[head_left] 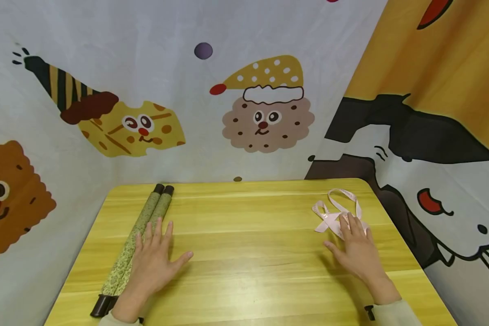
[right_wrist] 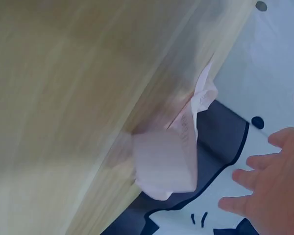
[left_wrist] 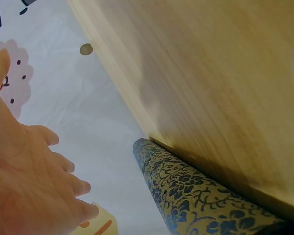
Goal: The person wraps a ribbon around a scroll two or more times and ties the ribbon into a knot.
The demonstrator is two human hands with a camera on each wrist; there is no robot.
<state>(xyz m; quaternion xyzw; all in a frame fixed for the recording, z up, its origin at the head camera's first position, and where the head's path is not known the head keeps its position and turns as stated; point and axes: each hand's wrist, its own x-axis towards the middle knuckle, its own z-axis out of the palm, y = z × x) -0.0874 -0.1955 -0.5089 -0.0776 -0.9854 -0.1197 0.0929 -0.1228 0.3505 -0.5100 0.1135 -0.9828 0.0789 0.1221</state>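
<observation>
Two rolled scrolls with green patterned fabric and dark end caps lie side by side on the left of the table. My left hand is over their right side, fingers spread and thumb out to the right, gripping nothing. In the left wrist view a scroll shows its dark floral pattern, with the left hand apart from it. A pale pink ribbon lies looped on the right, printed with small marks. Above its near edge my right hand is spread, covering part of it. The right wrist view shows the ribbon apart from the fingers.
The yellow wood-grain table has rounded far corners. A white cloth with cartoon prints hangs behind its far edge and along the left. On the right hangs an orange cloth with a large cartoon figure.
</observation>
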